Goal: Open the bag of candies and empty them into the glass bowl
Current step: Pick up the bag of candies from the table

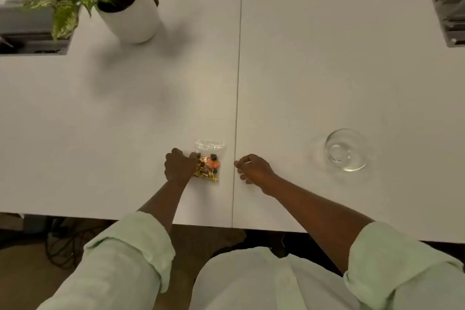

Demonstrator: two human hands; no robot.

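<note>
Securing the bag of candies (208, 161) comes first: it lies flat on the white worktop (151, 113), just left of the worktop seam, its sealed mouth pointing away from the person. The left hand (179, 165) is curled against the bag's left edge, touching it; whether the fingers actually pinch the film cannot be told from this angle. The right hand (253, 168) rests loosely closed on the worktop just right of the seam, near the bag but apart from it, holding nothing visible. The glass bowl (346, 149) stands empty, well apart to the right.

Recommended procedure: pin the bag with the left hand, bring the right hand to the far seal strip, and part the seal with the mouth upward. Lift only once open, then carry it over the bowl before tilting, as loose candies will roll.
</note>
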